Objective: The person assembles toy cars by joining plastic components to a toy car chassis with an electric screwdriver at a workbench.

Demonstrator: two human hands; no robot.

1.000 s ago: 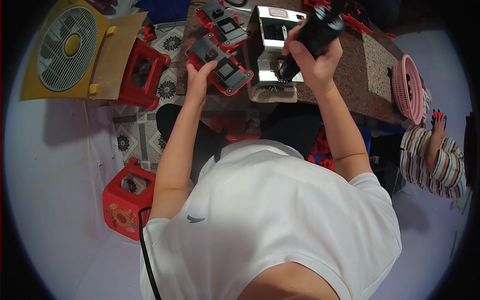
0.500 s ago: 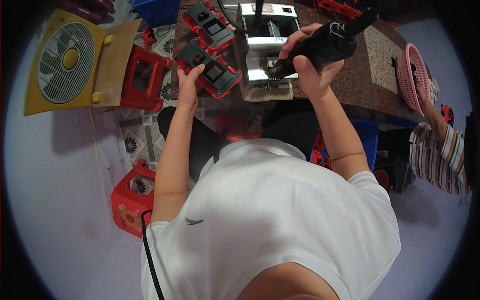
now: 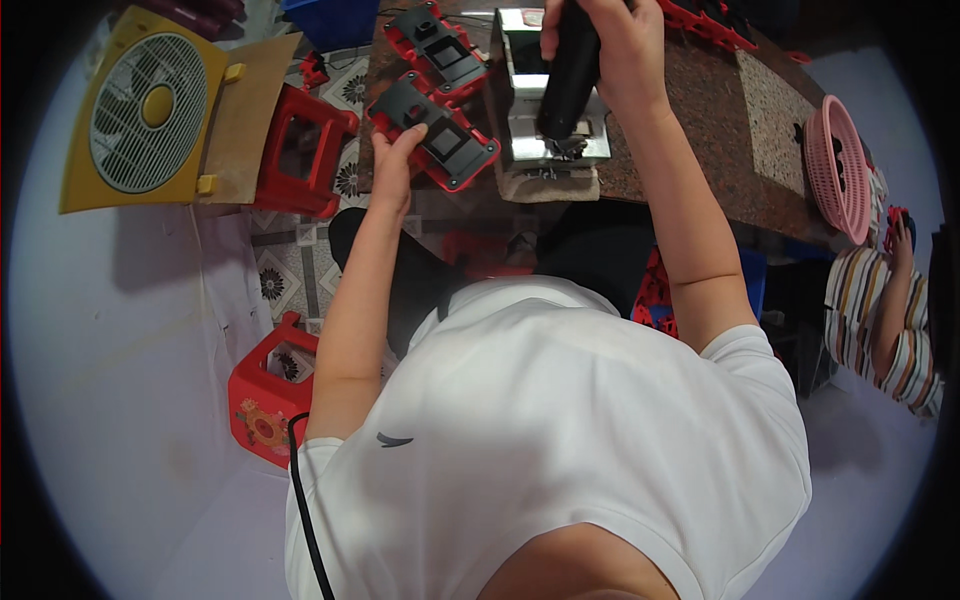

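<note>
Between the thumb and fingers of my left hand (image 3: 396, 165) is a red-and-black plastic housing (image 3: 462, 160), held tilted at the table's left edge. A second housing of the same kind (image 3: 436, 52) lies just beyond it. My right hand (image 3: 632, 62) is wrapped round a black power screwdriver (image 3: 574, 80), whose nose points down toward me. That nose is at the front of a silver screw feeder (image 3: 522, 145), by its small outlet. Whether the bit touches a screw there is too small to tell.
The stone-topped table (image 3: 690, 150) bears a pink basket (image 3: 838, 170) at right and red parts (image 3: 712, 22) at the back. A co-worker's hand (image 3: 902, 245) is at far right. Red stools (image 3: 305, 150) and a yellow fan (image 3: 150, 110) stand at left.
My right hand has swung the screwdriver from a sideways slant to nearly upright, its nose still at the feeder's front. The co-worker's hand has left the basket for a red part. My left hand keeps its hold.
</note>
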